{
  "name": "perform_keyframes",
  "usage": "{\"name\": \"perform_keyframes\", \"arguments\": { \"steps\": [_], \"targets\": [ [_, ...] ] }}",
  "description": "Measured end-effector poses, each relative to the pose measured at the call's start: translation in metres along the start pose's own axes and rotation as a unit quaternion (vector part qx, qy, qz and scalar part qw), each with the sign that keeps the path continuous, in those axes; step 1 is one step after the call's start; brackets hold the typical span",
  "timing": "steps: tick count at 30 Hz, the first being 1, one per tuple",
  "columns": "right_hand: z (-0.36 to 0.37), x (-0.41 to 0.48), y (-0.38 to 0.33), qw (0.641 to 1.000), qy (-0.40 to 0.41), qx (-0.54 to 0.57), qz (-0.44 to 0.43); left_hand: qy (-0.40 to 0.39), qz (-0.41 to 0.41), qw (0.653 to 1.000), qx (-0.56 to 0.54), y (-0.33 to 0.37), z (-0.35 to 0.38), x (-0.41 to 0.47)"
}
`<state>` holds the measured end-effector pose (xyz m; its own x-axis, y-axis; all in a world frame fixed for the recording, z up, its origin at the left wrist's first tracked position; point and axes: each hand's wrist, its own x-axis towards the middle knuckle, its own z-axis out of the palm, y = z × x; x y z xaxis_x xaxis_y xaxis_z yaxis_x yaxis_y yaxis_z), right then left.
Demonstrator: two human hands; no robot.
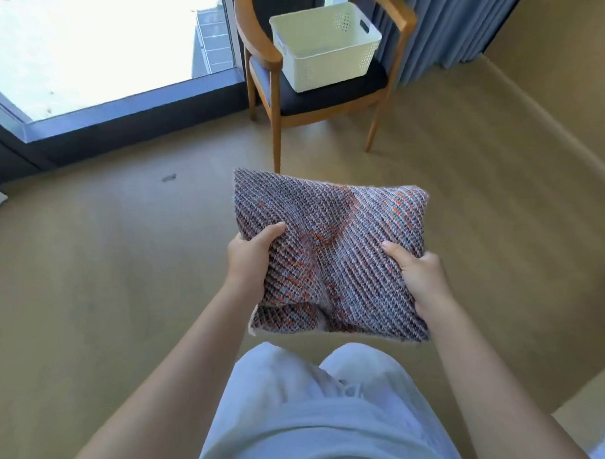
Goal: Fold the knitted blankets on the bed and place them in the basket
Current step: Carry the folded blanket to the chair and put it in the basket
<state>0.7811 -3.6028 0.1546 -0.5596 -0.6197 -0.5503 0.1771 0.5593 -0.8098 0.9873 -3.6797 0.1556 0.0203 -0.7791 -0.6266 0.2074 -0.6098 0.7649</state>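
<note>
A folded knitted blanket (332, 235), striped grey, blue and orange, hangs in the air in front of me above the floor. My left hand (252, 257) grips its left edge, thumb on top. My right hand (421, 276) grips its right edge the same way. A white perforated plastic basket (326, 53) stands on the dark seat of a wooden armchair (323, 91) further ahead, its inside looking empty. The bed is out of view.
Tan floor stretches between me and the chair. A large window with a dark frame (118, 112) fills the upper left. Blue-grey curtains (458, 21) hang behind the chair. A low tan ledge or wall (547, 117) runs along the right.
</note>
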Motion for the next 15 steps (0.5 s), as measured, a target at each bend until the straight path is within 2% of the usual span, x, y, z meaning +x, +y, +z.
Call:
{"name": "perform_keyframes", "arguments": {
  "steps": [6, 15],
  "targets": [
    [0.011, 0.123, -0.072, 0.997, 0.017, 0.072, 0.037, -0.031, -0.006, 0.999, 0.015, 0.062, 0.106, 0.111],
    [0.012, 0.329, -0.22, 0.998, -0.02, 0.041, 0.033, 0.007, -0.006, 1.0, -0.024, 0.153, 0.262, 0.251]
  ]
}}
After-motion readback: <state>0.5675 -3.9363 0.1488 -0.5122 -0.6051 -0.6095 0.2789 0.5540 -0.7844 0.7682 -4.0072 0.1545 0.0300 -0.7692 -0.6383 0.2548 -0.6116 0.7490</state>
